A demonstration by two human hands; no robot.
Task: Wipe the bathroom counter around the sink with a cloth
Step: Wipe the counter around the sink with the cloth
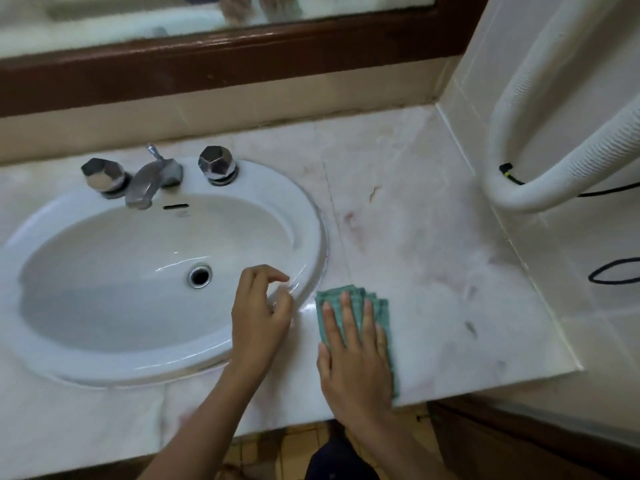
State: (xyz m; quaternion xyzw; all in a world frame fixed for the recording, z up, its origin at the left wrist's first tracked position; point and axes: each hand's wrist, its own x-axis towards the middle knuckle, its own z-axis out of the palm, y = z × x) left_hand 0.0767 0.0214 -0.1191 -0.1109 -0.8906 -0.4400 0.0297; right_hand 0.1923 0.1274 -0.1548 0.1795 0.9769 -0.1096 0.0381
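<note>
Head view: we flatten our right grip (353, 365) on the cloth (381, 310) to spread pressure across the surface (433, 254), left grip (259, 317) loosely curled, empty.

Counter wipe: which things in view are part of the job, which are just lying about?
Job: cloth, right hand flat on it, counter, sink, left hand idle over its rim.
Lying about: faucet, hose, cable, mirror.

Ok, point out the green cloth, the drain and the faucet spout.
green cloth (380, 310): head view, far folded edge.
drain (200, 276): head view, dark opening.
faucet spout (145, 183): head view, middle of spout.
</note>
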